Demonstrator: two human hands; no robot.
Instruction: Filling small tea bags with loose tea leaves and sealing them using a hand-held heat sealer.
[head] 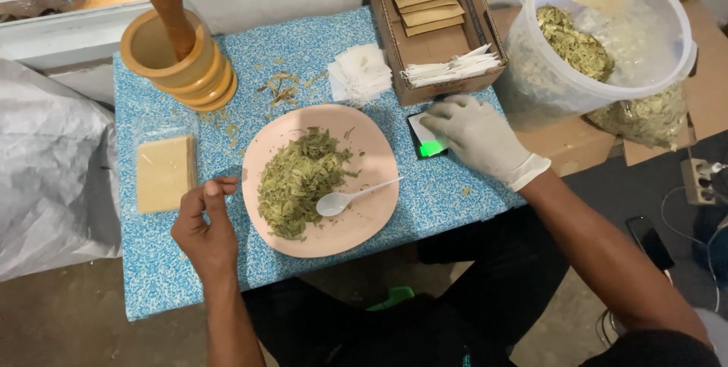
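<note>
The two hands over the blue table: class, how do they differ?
The right hand wears a white glove; the left hand is bare. The right hand lies flat on a small device with a green screen; the left hand is curled, holding nothing visible, beside the pink plate. Both are over the table.

Your right hand [474, 136], in its white glove, covers most of the small dark device [426, 142] just right of the pink plate [377, 156]; only its green-lit corner shows, so you cannot tell what kind of device it is. Your left hand [205, 227], just left of the plate, has its fingertips curled together, and whether they pinch anything is too small to tell. Far right of the plate, the clear bucket [667, 26] is cut off by the top edge, and the bag of leaves [644, 118] behind it is largely hidden. The cardboard box [398, 48] above the plate also runs past the top edge.
</note>
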